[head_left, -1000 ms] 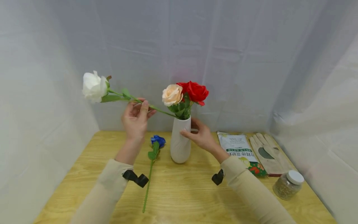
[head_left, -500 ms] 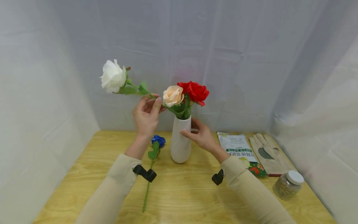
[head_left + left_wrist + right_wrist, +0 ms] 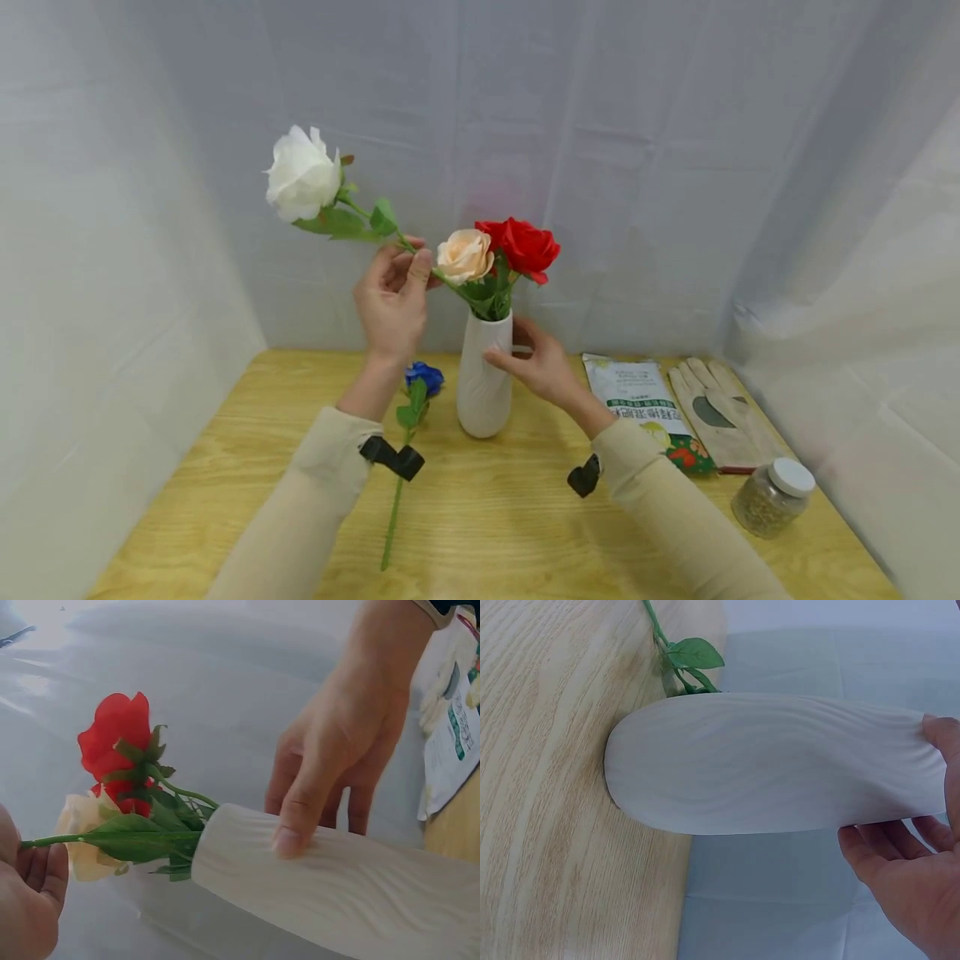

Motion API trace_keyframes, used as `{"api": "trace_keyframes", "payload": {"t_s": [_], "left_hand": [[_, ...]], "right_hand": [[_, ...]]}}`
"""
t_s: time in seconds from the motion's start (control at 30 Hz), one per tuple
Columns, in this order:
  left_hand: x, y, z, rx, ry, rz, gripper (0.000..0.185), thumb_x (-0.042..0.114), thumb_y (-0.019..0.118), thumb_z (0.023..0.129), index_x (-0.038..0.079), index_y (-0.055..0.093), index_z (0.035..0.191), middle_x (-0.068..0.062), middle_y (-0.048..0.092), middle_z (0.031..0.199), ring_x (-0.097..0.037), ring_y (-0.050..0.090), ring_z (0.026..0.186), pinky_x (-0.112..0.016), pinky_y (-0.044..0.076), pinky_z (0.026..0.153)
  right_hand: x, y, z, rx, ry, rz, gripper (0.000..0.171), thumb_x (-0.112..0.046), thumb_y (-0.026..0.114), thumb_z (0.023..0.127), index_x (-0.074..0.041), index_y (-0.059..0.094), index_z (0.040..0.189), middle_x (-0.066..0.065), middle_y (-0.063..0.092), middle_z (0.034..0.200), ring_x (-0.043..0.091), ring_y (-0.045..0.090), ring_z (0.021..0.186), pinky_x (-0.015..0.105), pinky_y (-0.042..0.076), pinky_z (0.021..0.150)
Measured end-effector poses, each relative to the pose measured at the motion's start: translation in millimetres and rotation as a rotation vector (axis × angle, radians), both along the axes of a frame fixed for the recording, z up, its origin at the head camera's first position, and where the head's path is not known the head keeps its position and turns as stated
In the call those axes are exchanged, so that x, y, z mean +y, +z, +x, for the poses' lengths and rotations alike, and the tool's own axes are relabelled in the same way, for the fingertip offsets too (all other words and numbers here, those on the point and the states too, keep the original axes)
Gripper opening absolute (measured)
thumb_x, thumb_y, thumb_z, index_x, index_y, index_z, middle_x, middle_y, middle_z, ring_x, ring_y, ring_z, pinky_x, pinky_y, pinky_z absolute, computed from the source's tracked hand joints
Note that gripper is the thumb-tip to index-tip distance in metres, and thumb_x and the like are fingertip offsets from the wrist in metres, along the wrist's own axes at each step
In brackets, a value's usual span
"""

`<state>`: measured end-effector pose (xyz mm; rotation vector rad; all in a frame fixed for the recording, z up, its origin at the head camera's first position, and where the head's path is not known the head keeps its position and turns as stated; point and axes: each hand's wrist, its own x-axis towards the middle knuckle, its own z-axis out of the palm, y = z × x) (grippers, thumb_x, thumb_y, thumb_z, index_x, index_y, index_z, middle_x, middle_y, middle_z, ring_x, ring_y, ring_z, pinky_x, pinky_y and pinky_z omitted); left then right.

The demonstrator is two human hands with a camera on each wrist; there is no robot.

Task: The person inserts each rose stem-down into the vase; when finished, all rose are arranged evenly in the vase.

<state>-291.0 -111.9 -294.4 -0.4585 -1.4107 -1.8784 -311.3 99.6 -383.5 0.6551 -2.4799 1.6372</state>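
Steeper now, the green-stemmed white rose (image 3: 303,173) the left hand (image 3: 392,302) pinches better suits the rippled white vase (image 3: 483,392) the right hand (image 3: 543,365) grips

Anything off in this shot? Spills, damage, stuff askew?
Nothing spilled or visibly damaged. The white rose slants sharply left of the upright vase, but the left hand is holding its stem, so that's probably just handling. The blue rose lies loose on the table; not clearly misplaced.
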Motion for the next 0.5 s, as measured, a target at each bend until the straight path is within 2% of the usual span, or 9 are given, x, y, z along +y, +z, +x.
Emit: {"api": "trace_keyframes", "payload": {"t_s": [0.1,0.3,0.4,0.5], "left_hand": [[3.7,-7.5,-2.4,-0.019,0.0,-0.028,0.02,0.0,0.069,0.1,-0.015,0.066,0.113,-0.006,0.074,0.089,-0.008,0.073,0.075,-0.025,0.064,0.07],[12.6,-33.3,-7.3,-0.055,0.012,-0.119,0.016,0.002,0.074,0.097,-0.012,0.07,0.103,-0.023,0.076,0.095,-0.008,0.074,0.074,-0.025,0.064,0.071],[14.1,-39.2,-8.0,-0.059,0.062,-0.164,0.016,0.004,0.078,0.095,-0.01,0.072,0.097,-0.024,0.077,0.1,-0.004,0.071,0.075,-0.02,0.062,0.073],[13.9,-39.9,-8.4,-0.051,0.115,-0.19,0.019,0.008,0.081,0.093,-0.009,0.073,0.095,-0.024,0.078,0.101,0.002,0.068,0.077,-0.015,0.057,0.073]], "right_hand": [[-0.8,0.5,-0.2,-0.007,-0.005,-0.006,0.066,-0.022,0.079,0.097,-0.006,0.05,0.153,0.019,0.065,0.14,0.035,0.063,0.129,0.055,0.055,0.108],[-4.5,-1.6,0.0,-0.009,-0.013,0.004,0.066,-0.026,0.08,0.096,-0.007,0.051,0.152,0.017,0.066,0.139,0.034,0.064,0.129,0.05,0.057,0.106],[-5.8,-1.5,-0.1,-0.004,-0.014,0.006,0.067,-0.025,0.08,0.096,-0.007,0.05,0.153,0.017,0.066,0.14,0.033,0.064,0.129,0.049,0.058,0.106],[-7.0,-0.8,-0.4,0.004,-0.015,-0.002,0.066,-0.025,0.08,0.096,-0.007,0.051,0.152,0.018,0.066,0.138,0.033,0.065,0.128,0.05,0.057,0.106]]}}
